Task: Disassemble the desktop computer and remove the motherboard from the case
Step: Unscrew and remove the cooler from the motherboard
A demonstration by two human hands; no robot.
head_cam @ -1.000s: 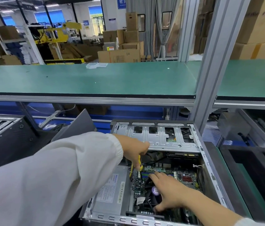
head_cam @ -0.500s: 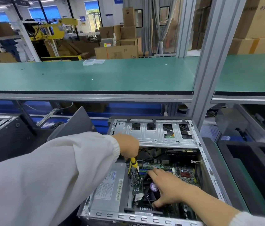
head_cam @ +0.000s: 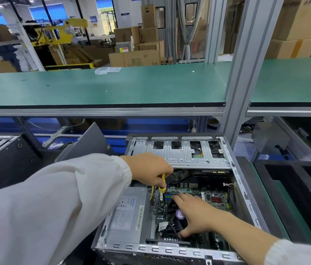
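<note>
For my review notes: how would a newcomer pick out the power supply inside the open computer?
Find the open computer case lying below the green shelf. Along the case's left side, beside the green motherboard, sits the power supply. It is the only plain grey metal box there, with a white printed label on top, and the left hand hovers just beyond it.

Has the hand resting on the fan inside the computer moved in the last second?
No, hardly at all: the right hand still lies spread over the fan, in the same place relative to the metal drive cage.
</note>
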